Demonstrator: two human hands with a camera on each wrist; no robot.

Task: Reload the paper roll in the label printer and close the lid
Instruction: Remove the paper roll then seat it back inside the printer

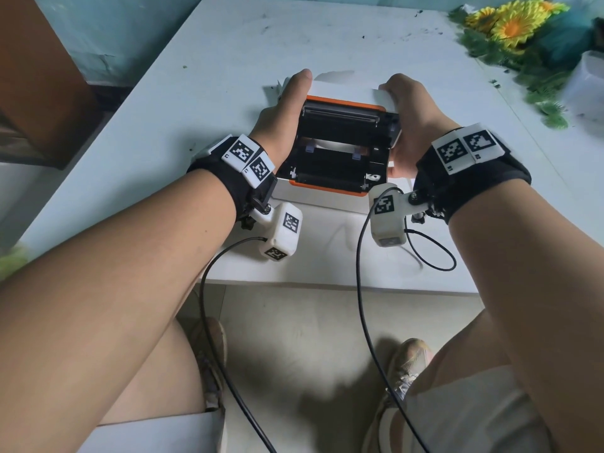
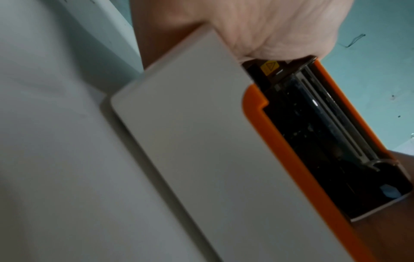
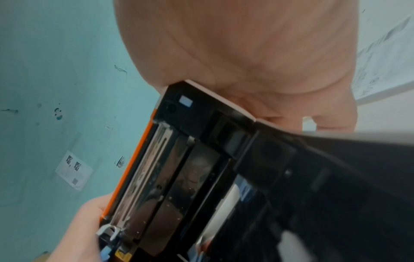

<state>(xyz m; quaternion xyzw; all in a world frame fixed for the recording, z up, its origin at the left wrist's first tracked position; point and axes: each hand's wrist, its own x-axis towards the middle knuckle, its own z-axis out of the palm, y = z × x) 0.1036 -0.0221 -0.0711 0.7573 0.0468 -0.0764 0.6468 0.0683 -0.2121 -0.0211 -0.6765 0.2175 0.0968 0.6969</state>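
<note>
The white label printer with orange trim sits mid-table, its lid raised and its black underside facing me. A white strip of paper crosses the open bay; the roll itself is not visible. My left hand grips the lid's left edge, thumb on top. My right hand grips the right edge. In the left wrist view the left hand holds the lid at its far corner. In the right wrist view the right hand clasps the lid, and the left hand's fingers hold the opposite end.
Artificial yellow flowers and a translucent plastic container stand at the back right of the white table. A brown cabinet stands to the left. Black cables hang over the table's near edge.
</note>
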